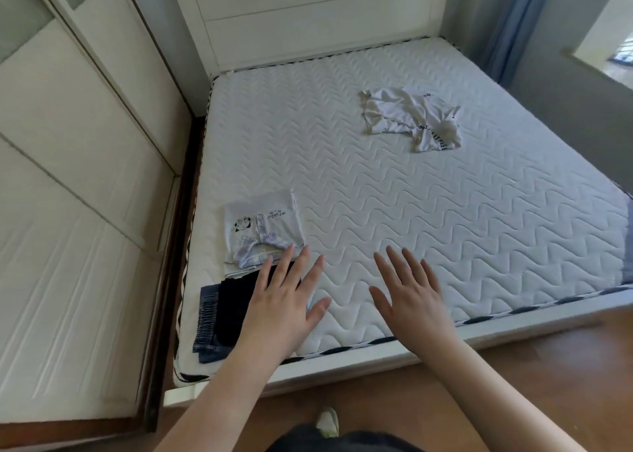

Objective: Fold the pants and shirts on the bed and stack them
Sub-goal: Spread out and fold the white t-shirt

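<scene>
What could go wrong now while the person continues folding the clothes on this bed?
1. The folded dark pants lie at the mattress corner; the left hand, open just beside them, may push them off.
2. The crumpled white shirt lies far away; reaching could mean leaning over the folded white shirt.

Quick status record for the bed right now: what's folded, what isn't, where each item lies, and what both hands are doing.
folded shirt: white shirt with cartoon print, near left corner of the mattress
folded pants: dark pants, beside that shirt, nearer the foot edge
unfolded: crumpled white shirt, far right part of the mattress
left hand: open, fingers spread, over the dark pants
right hand: open, over bare mattress, holding nothing
remaining: one shirt to fold
</scene>
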Available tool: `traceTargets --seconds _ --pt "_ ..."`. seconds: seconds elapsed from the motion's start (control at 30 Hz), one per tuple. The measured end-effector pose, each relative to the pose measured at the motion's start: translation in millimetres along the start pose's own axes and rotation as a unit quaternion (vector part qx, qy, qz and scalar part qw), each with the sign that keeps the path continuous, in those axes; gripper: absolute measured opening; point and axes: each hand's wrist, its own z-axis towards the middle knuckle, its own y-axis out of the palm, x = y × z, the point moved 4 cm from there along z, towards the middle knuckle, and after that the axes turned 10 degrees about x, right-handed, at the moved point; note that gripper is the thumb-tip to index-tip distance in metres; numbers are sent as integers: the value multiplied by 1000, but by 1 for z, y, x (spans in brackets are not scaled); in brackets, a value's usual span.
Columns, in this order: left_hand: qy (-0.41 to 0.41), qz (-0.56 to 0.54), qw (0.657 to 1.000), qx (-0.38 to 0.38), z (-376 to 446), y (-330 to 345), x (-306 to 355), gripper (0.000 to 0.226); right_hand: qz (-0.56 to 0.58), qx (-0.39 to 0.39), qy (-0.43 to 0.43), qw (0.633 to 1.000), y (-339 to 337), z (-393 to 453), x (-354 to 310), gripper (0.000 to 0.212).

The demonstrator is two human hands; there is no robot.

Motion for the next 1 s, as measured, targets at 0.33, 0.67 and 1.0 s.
traceTargets --seconds 0.33,0.67,1.0 --pt "100 -60 992 51 94 -6 3 67 -40 27 106 993 -33 -6 57 68" --pt "286 -101 953 26 143 -26 141 70 -80 74 285 952 -71 -66 144 67" --pt "382 -87 919 44 164 -41 348 65 -72 100 376 918 -111 -145 285 65"
